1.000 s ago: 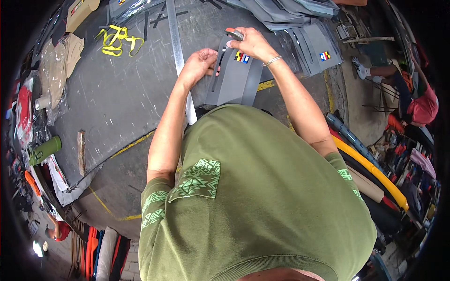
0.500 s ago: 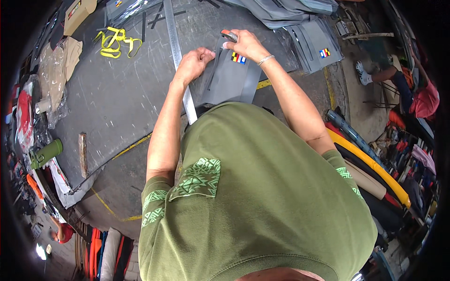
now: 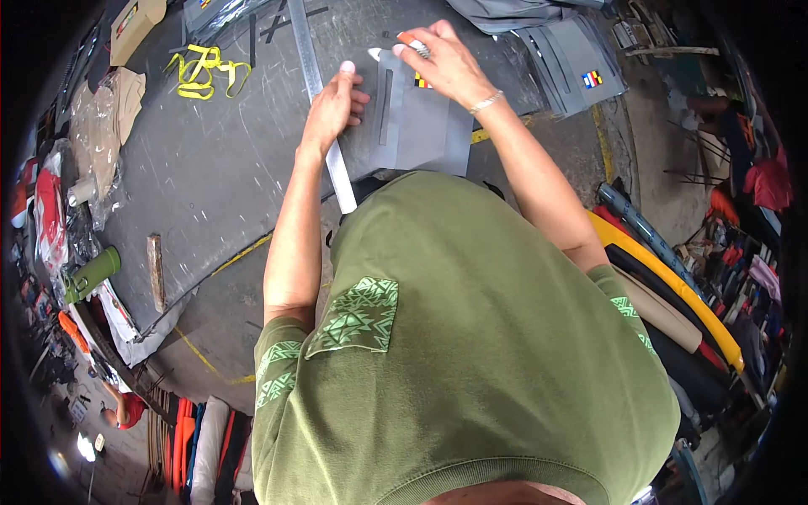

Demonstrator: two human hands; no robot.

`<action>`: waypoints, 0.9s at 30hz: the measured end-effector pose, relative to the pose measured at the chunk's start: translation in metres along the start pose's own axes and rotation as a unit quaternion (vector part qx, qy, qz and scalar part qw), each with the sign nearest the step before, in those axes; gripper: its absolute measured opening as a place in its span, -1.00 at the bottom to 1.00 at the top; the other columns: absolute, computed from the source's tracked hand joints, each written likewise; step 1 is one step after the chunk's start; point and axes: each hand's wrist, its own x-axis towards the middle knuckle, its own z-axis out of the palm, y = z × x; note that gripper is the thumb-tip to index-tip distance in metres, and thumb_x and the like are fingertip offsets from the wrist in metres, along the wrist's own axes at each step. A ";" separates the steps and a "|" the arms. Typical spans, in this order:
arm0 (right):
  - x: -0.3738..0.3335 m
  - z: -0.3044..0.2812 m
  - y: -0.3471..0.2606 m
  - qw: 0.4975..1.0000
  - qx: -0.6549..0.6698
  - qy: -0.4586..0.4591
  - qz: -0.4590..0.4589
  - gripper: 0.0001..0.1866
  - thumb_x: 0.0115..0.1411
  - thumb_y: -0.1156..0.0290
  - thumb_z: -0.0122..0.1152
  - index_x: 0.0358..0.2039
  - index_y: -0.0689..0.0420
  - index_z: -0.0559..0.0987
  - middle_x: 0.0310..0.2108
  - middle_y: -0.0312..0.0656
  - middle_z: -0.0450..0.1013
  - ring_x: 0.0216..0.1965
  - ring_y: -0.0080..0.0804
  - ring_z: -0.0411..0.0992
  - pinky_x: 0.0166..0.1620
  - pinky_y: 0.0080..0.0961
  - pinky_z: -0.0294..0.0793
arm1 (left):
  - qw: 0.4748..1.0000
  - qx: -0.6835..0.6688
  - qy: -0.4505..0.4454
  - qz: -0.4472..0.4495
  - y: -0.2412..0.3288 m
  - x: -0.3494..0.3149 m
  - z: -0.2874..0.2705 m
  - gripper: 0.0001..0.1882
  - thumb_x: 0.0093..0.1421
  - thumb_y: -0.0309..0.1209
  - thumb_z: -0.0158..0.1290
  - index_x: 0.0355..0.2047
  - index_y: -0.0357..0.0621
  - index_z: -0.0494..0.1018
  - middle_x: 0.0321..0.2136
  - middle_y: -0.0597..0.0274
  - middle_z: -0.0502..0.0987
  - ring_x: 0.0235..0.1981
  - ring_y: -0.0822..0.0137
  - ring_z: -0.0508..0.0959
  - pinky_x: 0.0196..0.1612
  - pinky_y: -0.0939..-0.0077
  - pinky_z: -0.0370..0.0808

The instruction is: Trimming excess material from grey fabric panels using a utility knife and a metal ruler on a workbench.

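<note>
A grey flat fabric piece [image 3: 421,126] with a dark slit-like strip and a small multicoloured patch [image 3: 422,80] lies near the table's right edge, in front of me. My right hand [image 3: 446,67] is closed round a small orange-and-white tool [image 3: 414,44] above its far end; the fingers hide much of it and its kind is unclear. A small white tip shows just left of these fingers. My left hand [image 3: 335,109] is open and holds nothing, between the fabric piece and a long metal ruler [image 3: 339,181], which passes partly under it.
Yellow strapping [image 3: 202,71] lies on the dark table [image 3: 227,160], with black strips beyond. More grey patched pieces [image 3: 572,67] lie at the far right. A wooden stick [image 3: 156,273] rests near the left edge. Fabric rolls [image 3: 673,278] stand at the right; a person is beyond them.
My left hand has come away from the fabric piece, moving left and nearer, and its fingers have opened. My right hand has shifted slightly farther away, still holding the orange tool.
</note>
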 end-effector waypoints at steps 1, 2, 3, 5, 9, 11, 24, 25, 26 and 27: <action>-0.006 -0.012 -0.002 1.000 0.003 0.000 0.004 -0.52 0.32 -0.04 0.21 0.08 0.01 0.65 -0.11 -0.05 0.43 -0.06 -0.11 0.52 0.06 -0.26 0.52 | 1.000 -0.015 0.002 0.012 0.003 0.000 0.000 -0.29 0.44 0.15 -0.11 0.19 -0.30 0.43 -0.23 0.02 0.67 -0.35 0.29 0.69 -0.30 0.40 0.65; -0.012 -0.027 -0.003 1.000 0.006 0.000 0.008 -0.52 0.32 -0.03 0.21 0.06 0.05 0.65 -0.12 -0.05 0.44 -0.08 -0.12 0.52 0.03 -0.25 0.51 | 1.000 -0.013 0.002 0.011 0.004 -0.002 0.003 -0.29 0.44 0.15 -0.11 0.19 -0.30 0.43 -0.23 0.02 0.67 -0.35 0.29 0.69 -0.30 0.40 0.65; -0.019 -0.044 0.000 1.000 -0.008 -0.007 0.010 -0.51 0.32 -0.04 0.22 0.01 0.11 0.67 -0.20 -0.09 0.46 -0.17 -0.20 0.52 -0.06 -0.31 0.52 | 1.000 0.027 0.003 0.015 0.014 -0.008 0.010 -0.33 0.42 0.08 -0.03 0.21 -0.31 0.40 -0.25 0.03 0.67 -0.41 0.30 0.69 -0.35 0.43 0.65; -0.039 -0.073 0.010 0.999 0.019 -0.033 0.025 -0.49 0.31 -0.06 0.24 -0.02 0.13 0.68 -0.29 -0.14 0.48 -0.28 -0.29 0.51 -0.13 -0.38 0.52 | 0.993 0.115 0.006 0.032 0.016 -0.010 0.016 -0.34 0.35 -0.19 0.17 0.30 -0.34 0.27 -0.35 0.07 0.67 -0.56 0.32 0.69 -0.47 0.45 0.64; -0.083 -0.110 0.023 0.932 0.311 -0.014 0.186 -0.83 0.32 0.40 0.33 -0.14 0.17 0.59 -0.25 -0.29 0.54 -0.33 -0.53 0.53 -0.20 -0.57 0.57 | 0.995 0.071 0.064 0.035 0.000 -0.002 0.032 -0.27 0.29 -0.28 0.21 0.33 -0.36 0.17 -0.44 0.05 0.66 -0.52 0.17 0.72 -0.37 0.30 0.66; -0.110 -0.114 0.049 0.857 0.465 0.000 0.224 -0.75 0.31 0.52 0.28 -0.03 0.16 0.50 -0.25 -0.18 0.58 -0.23 -0.38 0.62 -0.08 -0.42 0.67 | 0.944 0.293 0.125 0.083 0.008 0.005 0.034 -0.25 0.24 -0.21 0.25 0.30 -0.35 0.21 -0.35 -0.06 0.66 -0.34 -0.04 0.73 -0.15 0.15 0.65; -0.192 -0.049 0.027 0.767 0.580 -0.052 0.269 -0.79 0.30 0.26 0.16 -0.28 0.14 0.47 -0.35 -0.24 0.46 -0.21 -0.41 0.47 -0.01 -0.41 0.45 | 0.742 0.526 0.135 0.392 -0.011 0.059 0.023 -0.47 0.31 0.15 0.06 0.23 0.39 0.52 0.22 0.25 0.48 0.24 0.00 0.42 0.18 -0.02 0.41; -0.193 -0.047 0.027 0.768 0.578 -0.037 0.275 -0.79 0.30 0.26 0.16 -0.28 0.14 0.47 -0.35 -0.24 0.46 -0.21 -0.41 0.47 -0.01 -0.41 0.45 | 0.756 0.525 0.107 0.376 -0.004 0.053 0.028 -0.46 0.30 0.16 0.07 0.22 0.37 0.52 0.20 0.23 0.49 0.22 -0.01 0.43 0.17 -0.02 0.42; -0.194 -0.046 0.026 0.808 0.525 -0.033 0.265 -0.77 0.34 0.23 0.08 -0.30 0.14 0.45 -0.35 -0.23 0.46 -0.18 -0.40 0.47 0.03 -0.37 0.43 | 0.768 0.524 0.078 0.360 0.004 0.049 0.032 -0.45 0.29 0.16 0.09 0.22 0.35 0.53 0.17 0.22 0.51 0.21 -0.02 0.44 0.17 -0.03 0.42; -0.192 -0.043 0.018 0.844 0.471 -0.040 0.252 -0.74 0.37 0.20 -0.01 -0.33 0.13 0.43 -0.35 -0.22 0.45 -0.15 -0.38 0.48 0.08 -0.34 0.42 | 0.784 0.508 0.060 0.352 0.003 0.049 0.028 -0.47 0.29 0.13 0.10 0.22 0.33 0.53 0.16 0.23 0.50 0.19 -0.02 0.44 0.14 -0.03 0.42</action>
